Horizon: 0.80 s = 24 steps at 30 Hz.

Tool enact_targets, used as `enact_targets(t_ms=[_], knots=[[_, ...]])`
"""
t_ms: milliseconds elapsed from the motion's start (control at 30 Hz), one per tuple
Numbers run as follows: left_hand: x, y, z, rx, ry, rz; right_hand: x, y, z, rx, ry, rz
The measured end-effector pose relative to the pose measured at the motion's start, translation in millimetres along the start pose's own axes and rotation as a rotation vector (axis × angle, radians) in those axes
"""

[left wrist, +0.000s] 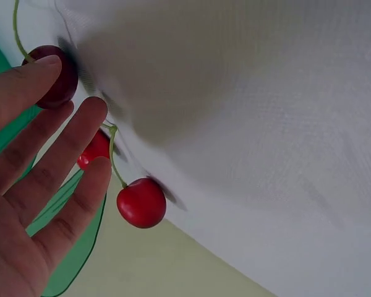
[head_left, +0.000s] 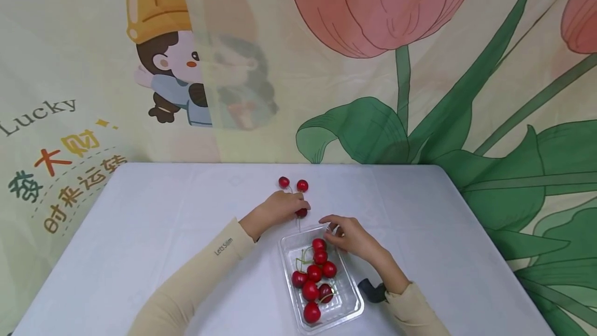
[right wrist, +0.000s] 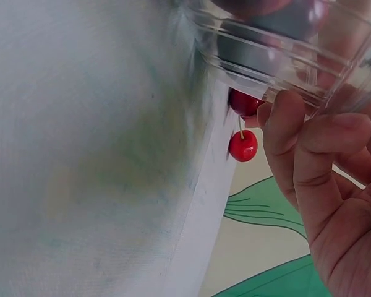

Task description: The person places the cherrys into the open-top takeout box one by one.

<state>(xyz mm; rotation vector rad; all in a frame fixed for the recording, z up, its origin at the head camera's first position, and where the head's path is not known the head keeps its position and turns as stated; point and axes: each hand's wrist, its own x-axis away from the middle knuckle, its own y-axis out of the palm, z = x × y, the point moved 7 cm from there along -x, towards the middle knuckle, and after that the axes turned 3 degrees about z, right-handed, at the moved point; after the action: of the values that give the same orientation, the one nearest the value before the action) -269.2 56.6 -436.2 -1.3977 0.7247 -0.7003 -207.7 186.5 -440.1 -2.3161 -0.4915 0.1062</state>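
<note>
cherry (head_left: 302, 213) in left hand (head_left: 279, 207), tray (head_left: 344, 301) by right (head_left: 353, 235)

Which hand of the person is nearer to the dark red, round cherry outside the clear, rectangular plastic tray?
Left. The left hand touches the dark red cherry; the right hand is apart from it, to its right, by the far right corner of the tray.

The head view looks forward and down across the bench (head_left: 186, 206); close, tilted wrist views look past the left hand (head_left: 282, 206) and right hand (head_left: 355, 238); head and right wrist share the clear tray (head_left: 346, 301).
</note>
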Motion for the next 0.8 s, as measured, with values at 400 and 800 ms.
enact_targets(t_ms=[400, 800], knots=[[11.2, -8.6, -6.1, -0.011, -0.037, 0.044, 1.2, 0.2, -1.3, 0.006, -0.013, 0.009], [29.5, -30.2, -8.0, -0.035, -0.037, 0.145, 2.3, 0.8, -1.5, 0.013, -0.006, 0.019]])
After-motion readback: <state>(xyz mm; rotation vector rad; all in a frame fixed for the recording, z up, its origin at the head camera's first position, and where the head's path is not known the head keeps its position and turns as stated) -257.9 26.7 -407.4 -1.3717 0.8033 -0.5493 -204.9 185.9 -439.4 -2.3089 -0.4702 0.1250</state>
